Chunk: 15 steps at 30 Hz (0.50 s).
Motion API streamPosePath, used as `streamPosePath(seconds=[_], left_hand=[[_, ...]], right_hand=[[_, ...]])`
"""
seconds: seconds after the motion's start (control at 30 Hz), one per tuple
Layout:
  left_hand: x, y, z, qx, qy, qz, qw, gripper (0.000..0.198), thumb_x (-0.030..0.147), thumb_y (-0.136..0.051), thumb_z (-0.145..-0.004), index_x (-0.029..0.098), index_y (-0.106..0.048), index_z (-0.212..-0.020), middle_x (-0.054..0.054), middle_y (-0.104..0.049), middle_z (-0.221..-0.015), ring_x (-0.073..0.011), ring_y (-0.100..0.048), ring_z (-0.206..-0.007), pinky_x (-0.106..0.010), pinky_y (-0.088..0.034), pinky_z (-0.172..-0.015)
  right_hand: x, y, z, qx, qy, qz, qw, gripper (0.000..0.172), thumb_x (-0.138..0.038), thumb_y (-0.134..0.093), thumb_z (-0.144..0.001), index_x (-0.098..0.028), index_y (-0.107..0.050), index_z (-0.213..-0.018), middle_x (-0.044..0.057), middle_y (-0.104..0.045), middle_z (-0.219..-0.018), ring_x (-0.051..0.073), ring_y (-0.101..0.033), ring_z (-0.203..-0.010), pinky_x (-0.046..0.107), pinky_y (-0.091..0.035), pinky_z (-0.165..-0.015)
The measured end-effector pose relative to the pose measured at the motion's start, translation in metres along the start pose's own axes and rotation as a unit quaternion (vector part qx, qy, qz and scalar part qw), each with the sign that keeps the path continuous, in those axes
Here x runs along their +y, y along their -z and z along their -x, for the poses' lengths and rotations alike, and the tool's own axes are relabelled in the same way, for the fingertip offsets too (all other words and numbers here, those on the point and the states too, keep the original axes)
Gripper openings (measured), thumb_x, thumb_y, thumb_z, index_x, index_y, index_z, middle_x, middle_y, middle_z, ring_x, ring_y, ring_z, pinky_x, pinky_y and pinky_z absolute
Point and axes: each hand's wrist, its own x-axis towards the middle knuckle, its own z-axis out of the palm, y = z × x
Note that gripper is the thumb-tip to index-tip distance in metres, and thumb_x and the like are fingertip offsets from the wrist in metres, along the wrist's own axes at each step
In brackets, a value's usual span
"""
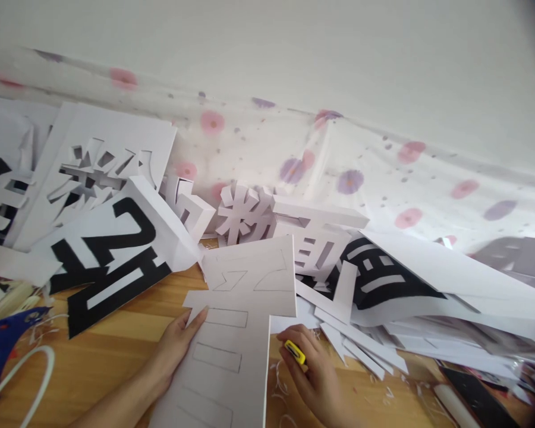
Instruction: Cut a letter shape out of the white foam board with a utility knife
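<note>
A large white cut-out character (223,380) with pencil-drawn outlines stands tilted in the middle, its lower end cut off by the frame. My left hand (176,351) grips its left edge, with the thumb on the front face. To the right of the piece, my right hand (312,377) is closed around a yellow cutter (295,352). The fingertips of that hand are near the right edge of the white piece, with a small gap between them.
Black and white lettered sheets (116,255) lean at the left. White three-dimensional characters (245,214) stand behind. White strips (361,348) and scraps lie on the wooden table (111,351) at right. A blue-handled tool (9,339) is at the left edge.
</note>
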Motion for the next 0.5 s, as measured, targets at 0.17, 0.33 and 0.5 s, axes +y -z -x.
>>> streamPosePath(seconds=[0.17,0.33,0.5], left_hand=[[-0.004,0.003,-0.003,0.008,-0.003,0.025,1.000,0.036,0.053,-0.061,-0.070,0.018,-0.061,-0.081,-0.005,-0.070,-0.083,-0.0236,-0.062,-0.078,-0.027,-0.045,-0.068],[-0.002,0.004,-0.003,0.010,0.012,0.054,0.998,0.035,0.047,-0.062,-0.071,0.017,-0.062,-0.090,-0.008,-0.069,-0.095,-0.0240,-0.063,-0.083,-0.028,-0.046,-0.071],[0.010,-0.003,0.005,0.011,0.030,0.069,0.997,0.037,0.044,-0.065,-0.069,0.017,-0.063,-0.093,-0.008,-0.070,-0.095,-0.0252,-0.063,-0.089,-0.028,-0.047,-0.072]], right_hand=[[-0.002,-0.008,0.003,-0.025,-0.030,-0.051,0.998,0.014,-0.015,-0.041,-0.087,-0.025,-0.047,-0.094,0.000,-0.053,-0.084,0.015,-0.051,-0.077,0.027,-0.040,-0.066],[0.001,-0.016,0.003,-0.013,-0.027,0.024,0.999,0.010,-0.012,-0.043,-0.081,-0.022,-0.042,-0.080,0.000,-0.052,-0.073,0.015,-0.049,-0.067,0.027,-0.037,-0.058],[-0.003,-0.022,0.006,0.043,-0.008,0.074,0.996,0.011,-0.014,-0.044,-0.079,-0.022,-0.038,-0.078,-0.003,-0.047,-0.064,0.013,-0.045,-0.055,0.025,-0.033,-0.051]])
